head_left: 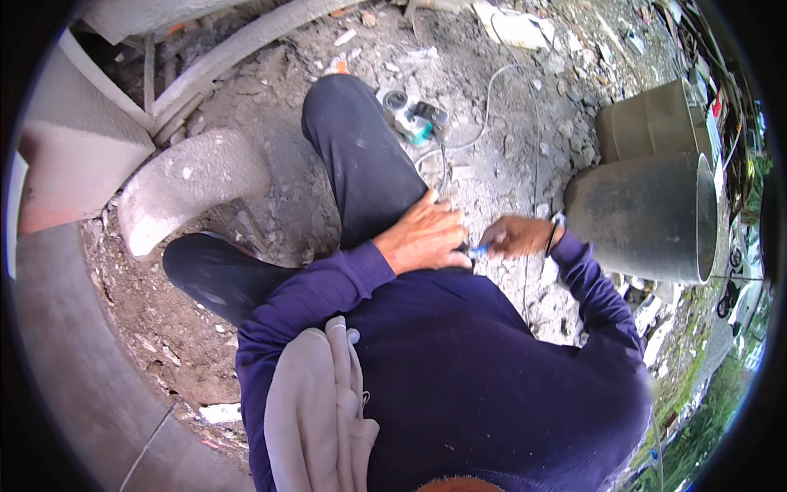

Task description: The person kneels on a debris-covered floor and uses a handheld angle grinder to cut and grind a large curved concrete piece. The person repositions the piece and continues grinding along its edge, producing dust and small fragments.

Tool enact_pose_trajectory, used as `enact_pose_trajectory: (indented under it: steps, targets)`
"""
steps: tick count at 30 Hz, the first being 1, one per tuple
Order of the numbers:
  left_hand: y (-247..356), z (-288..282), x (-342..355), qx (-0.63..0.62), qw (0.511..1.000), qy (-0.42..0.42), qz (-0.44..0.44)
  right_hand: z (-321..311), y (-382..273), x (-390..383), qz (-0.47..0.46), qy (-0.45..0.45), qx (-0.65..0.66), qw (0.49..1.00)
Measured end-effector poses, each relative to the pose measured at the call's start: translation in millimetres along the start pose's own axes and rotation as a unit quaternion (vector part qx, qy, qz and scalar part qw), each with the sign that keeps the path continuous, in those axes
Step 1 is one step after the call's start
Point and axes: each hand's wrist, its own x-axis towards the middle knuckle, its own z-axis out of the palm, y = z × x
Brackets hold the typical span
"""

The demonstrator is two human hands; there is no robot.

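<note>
Debris-strewn ground (pixel 283 90) is surrounding you while your right hand (pixel 518 238) is pinching a small blue item (pixel 479 251) just beside your left hand (pixel 424 235), whose grip is not showing clearly. A slackening pinch could be losing it among the rubble (pixel 566 107) where a corded tool (pixel 420 130) is lying.
</note>
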Motion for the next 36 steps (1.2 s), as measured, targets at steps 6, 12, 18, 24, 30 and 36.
enact_pose_trajectory:
  steps: [6,12,18,24,30,36]
  targets:
    - [16,-24,12,-0.071,0.991,-0.113,-0.012,38,-12,5,-0.039,-0.061,0.008,0.997]
    - [24,-16,15,-0.089,0.989,-0.115,-0.021,39,-19,0,-0.057,-0.015,0.106,0.993]
    - [31,-3,23,-0.261,0.964,0.027,-0.048,79,-16,8,-0.201,0.26,-0.125,0.936]
    - [49,1,26,-0.309,0.95,0.024,0.025,107,-6,17,-0.261,0.447,-0.168,0.839]
    - [43,-35,10,-0.208,0.978,0.001,0.018,97,18,51,-0.211,0.456,-0.213,0.838]
    - [31,-163,-117,-0.575,0.806,-0.128,-0.057,87,17,44,-0.25,0.278,0.015,0.927]
